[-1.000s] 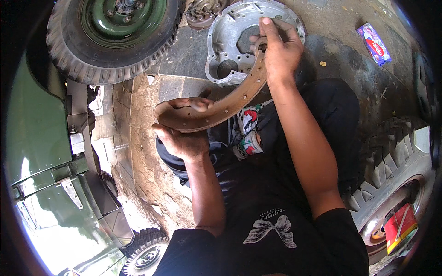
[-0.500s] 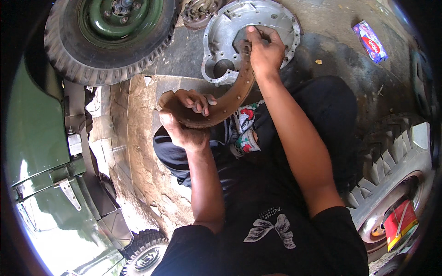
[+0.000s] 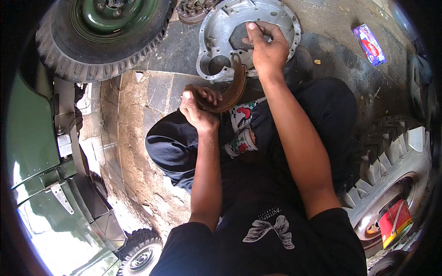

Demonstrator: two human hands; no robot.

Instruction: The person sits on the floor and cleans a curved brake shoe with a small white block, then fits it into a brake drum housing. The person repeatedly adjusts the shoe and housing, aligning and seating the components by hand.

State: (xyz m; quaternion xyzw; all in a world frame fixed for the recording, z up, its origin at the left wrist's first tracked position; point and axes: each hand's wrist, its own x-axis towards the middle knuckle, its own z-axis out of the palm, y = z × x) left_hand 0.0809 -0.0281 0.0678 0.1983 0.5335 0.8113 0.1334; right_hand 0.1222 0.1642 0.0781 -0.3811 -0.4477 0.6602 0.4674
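A rusty, curved brake shoe (image 3: 234, 93) is held up in front of me over my lap. My left hand (image 3: 201, 110) is closed round its near left end, the thumb outside and the fingers curled over the inner side. The shoe's other end, with a rounded eye, points away from me. Beside that end but apart from it is my right hand (image 3: 269, 53), its fingers loosely bent, with a gap to the thumb and nothing visible in them. Behind both hands a grey cast-metal bell housing (image 3: 214, 34) lies on the floor, partly covered by the right hand.
A wheel with a green rim (image 3: 99, 60) stands at far left, beside a green vehicle body (image 3: 37, 138). At right are a chunky-treaded tyre (image 3: 382, 170) and a red-and-yellow container (image 3: 396, 221). A purple packet (image 3: 369, 45) and a rusty round part (image 3: 195, 11) lie farther off.
My right hand has let go of the brake shoe's far end. With my left hand, the shoe has turned and moved slightly right, its far end now lower and apart from my right hand.
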